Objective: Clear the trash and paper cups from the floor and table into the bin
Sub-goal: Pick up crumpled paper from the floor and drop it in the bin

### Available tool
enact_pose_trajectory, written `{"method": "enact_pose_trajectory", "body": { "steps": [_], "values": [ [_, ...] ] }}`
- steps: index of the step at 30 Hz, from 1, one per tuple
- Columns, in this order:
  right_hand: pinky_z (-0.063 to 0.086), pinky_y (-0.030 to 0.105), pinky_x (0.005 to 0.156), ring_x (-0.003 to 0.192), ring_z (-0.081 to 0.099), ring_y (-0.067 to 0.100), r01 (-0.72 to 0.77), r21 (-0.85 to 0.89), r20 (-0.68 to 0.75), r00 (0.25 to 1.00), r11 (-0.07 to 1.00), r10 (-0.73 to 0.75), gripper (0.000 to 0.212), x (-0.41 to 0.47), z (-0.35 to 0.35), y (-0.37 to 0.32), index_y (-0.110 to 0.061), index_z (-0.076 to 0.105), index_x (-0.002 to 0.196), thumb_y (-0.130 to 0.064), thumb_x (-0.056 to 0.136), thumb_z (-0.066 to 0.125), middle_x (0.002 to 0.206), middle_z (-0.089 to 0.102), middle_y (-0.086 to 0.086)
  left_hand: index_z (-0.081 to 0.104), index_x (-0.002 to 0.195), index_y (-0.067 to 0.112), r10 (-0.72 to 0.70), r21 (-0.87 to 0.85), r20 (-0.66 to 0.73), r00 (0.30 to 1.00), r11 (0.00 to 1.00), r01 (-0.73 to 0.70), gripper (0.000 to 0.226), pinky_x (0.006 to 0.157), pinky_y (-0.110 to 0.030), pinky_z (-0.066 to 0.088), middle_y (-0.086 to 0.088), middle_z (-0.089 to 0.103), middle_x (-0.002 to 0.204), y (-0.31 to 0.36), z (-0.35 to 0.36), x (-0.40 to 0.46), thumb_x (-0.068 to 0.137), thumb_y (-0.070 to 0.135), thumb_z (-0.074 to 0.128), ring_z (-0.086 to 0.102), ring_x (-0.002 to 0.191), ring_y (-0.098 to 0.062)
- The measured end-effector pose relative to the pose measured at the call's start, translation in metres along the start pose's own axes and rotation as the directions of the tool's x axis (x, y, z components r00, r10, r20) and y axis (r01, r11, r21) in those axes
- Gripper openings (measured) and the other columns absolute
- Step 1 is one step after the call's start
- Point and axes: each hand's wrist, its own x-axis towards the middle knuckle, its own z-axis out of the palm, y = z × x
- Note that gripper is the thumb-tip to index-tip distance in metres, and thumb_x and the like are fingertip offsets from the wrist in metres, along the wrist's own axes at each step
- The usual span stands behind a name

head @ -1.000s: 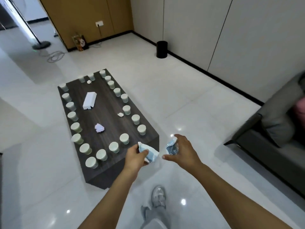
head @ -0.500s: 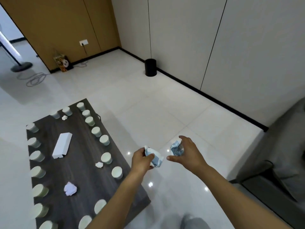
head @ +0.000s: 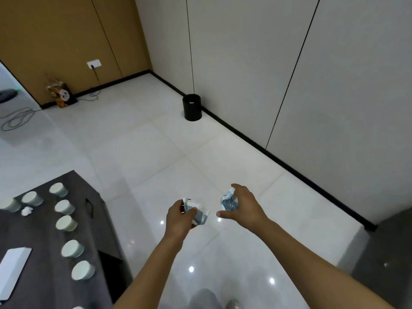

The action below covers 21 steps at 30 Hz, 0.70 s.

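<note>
My left hand [head: 178,217] grips a crumpled blue-and-white wrapper [head: 200,214] over the white floor. My right hand [head: 245,205] holds a second crumpled blue-and-white wrapper [head: 228,200] just to the right, a short gap between the two. The black round bin [head: 192,107] stands far ahead against the wall's black skirting. A dark wooden table [head: 93,221] sits at lower left with several pale paper cups [head: 66,223] along its edge, a small white paper scrap [head: 26,211] and a white box [head: 13,266].
A grey sofa corner [head: 388,253] fills the lower right. A colourful bag [head: 60,94] and a cable [head: 17,117] lie by the wooden wall at far left. White tiled floor stretches between me and the bin. My leg and shoe show at the bottom edge.
The view has swung right and forward: the table slid to the lower left and the bin grew nearer. Both hands keep hold of their wrappers.
</note>
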Motion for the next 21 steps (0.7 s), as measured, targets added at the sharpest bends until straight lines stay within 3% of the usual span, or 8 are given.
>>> {"method": "enact_pose_trajectory", "body": {
  "steps": [7, 12, 21],
  "values": [
    [0.038, 0.029, 0.105, 0.130, 0.037, 0.017, 0.061, 0.001, 0.073, 0.995, 0.998, -0.061, 0.102, 0.193, -0.029, -0.018, -0.019, 0.028, 0.145, -0.043, 0.064, 0.086, 0.142, 0.039, -0.001, 0.060, 0.113, 0.008, -0.038, -0.027, -0.086, 0.996, 0.999, 0.036, 0.026, 0.063, -0.030, 0.056, -0.013, 0.064, 0.107, 0.070, 0.039, 0.166, 0.088, 0.001, 0.058, 0.063, 0.093, -0.026],
    [0.037, 0.027, 0.101, 0.129, 0.037, 0.016, 0.062, 0.008, 0.071, 0.995, 0.998, -0.063, 0.102, 0.350, -0.055, -0.044, -0.019, 0.028, 0.145, -0.041, 0.064, 0.086, 0.140, 0.039, -0.001, 0.058, 0.116, 0.007, -0.024, -0.038, -0.087, 0.996, 0.999, 0.021, 0.029, 0.068, -0.034, 0.056, -0.014, 0.063, 0.109, 0.151, 0.066, 0.309, 0.088, 0.000, 0.057, 0.062, 0.097, -0.029],
    [0.038, 0.024, 0.096, 0.126, 0.040, 0.015, 0.032, 0.035, 0.061, 0.998, 0.999, -0.034, 0.098, 0.599, -0.112, -0.084, -0.021, 0.033, 0.141, -0.043, 0.062, 0.086, 0.136, 0.040, -0.005, 0.058, 0.115, 0.010, 0.025, -0.017, -0.061, 0.998, 1.000, -0.026, 0.028, 0.065, -0.030, 0.056, -0.010, 0.062, 0.107, 0.299, 0.121, 0.529, 0.089, 0.000, 0.055, 0.061, 0.094, -0.024]
  ]
}}
